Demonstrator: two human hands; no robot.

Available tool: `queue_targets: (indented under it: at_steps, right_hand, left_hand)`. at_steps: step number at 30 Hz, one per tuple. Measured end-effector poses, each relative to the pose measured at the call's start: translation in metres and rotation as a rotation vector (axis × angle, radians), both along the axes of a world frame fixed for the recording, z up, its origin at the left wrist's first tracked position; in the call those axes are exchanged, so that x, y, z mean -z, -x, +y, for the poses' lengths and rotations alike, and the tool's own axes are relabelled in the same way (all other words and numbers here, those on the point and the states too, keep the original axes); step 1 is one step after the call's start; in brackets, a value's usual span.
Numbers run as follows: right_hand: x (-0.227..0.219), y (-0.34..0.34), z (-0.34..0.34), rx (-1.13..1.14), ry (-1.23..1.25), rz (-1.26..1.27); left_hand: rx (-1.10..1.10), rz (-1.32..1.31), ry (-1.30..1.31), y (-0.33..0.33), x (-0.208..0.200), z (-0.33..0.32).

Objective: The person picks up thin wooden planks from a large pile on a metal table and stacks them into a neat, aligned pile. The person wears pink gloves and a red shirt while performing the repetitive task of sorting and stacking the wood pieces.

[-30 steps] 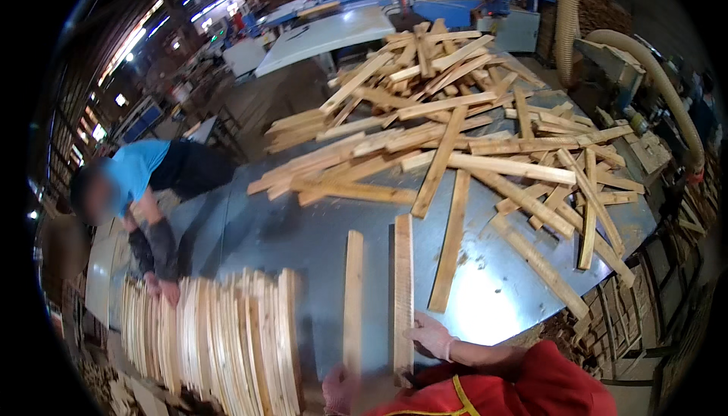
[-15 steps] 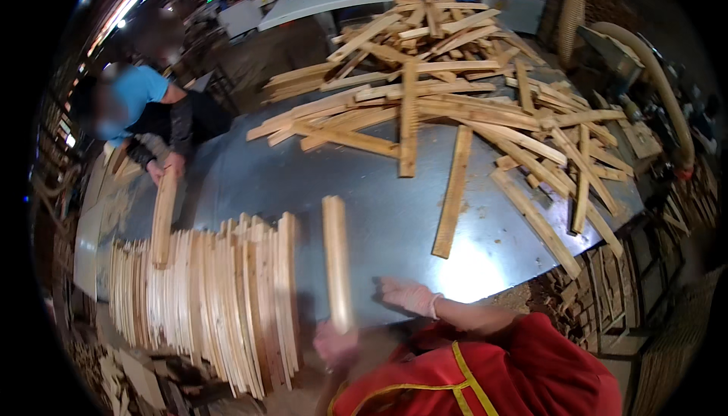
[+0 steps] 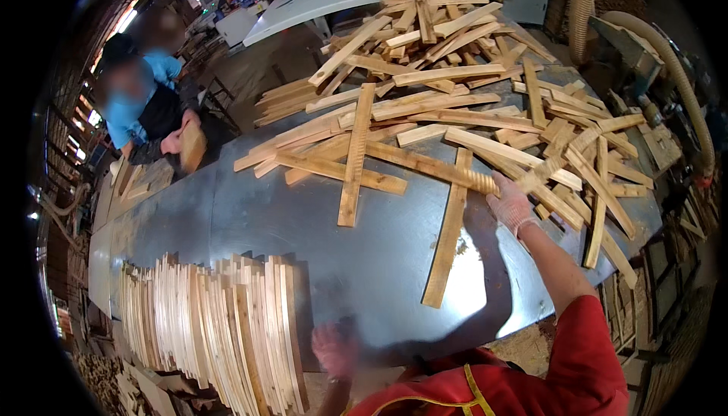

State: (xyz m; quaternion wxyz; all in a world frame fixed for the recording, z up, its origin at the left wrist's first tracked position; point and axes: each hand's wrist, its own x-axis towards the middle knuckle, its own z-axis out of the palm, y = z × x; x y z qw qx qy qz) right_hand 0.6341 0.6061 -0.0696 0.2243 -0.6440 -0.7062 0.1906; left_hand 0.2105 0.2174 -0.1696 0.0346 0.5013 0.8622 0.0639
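Observation:
My right hand (image 3: 509,205), in a pale glove, reaches out to the near side of the wood pile. Its fingers are closed at the end of a wooden strip (image 3: 547,172) that is smeared by motion. Just left of the fingers lies the notched end of another wooden strip (image 3: 432,164). My left hand (image 3: 334,349), also gloved, is blurred near the table's front edge. It is beside the right end of a row of upright wooden strips (image 3: 246,325), apart from them; its fingers cannot be made out.
A big heap of loose strips (image 3: 425,75) covers the far and right parts of the metal table (image 3: 364,264). One strip (image 3: 449,234) lies apart, pointing toward me. At the left, a co-worker (image 3: 144,105) holds a wooden piece (image 3: 193,147). A ribbed hose (image 3: 686,90) hangs far right.
My right hand has swung forward and right to the pile. The strip at my left hand no longer stands out separately. The co-worker's hands and piece have drawn back from the row.

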Motion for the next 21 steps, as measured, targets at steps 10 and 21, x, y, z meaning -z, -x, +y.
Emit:
queue_targets:
  at_steps: [10, 21]
  right_hand:
    - [0.047, 0.095, 0.025, -0.239, -0.043, -0.35]
    - [0.03, 0.134, -0.15, -0.022, 0.588, 1.005]
  left_hand:
    - [0.039, 0.029, 0.018, -0.038, 0.003, 0.046]
    - [0.033, 0.006, -0.078, -0.035, 0.006, 0.037]
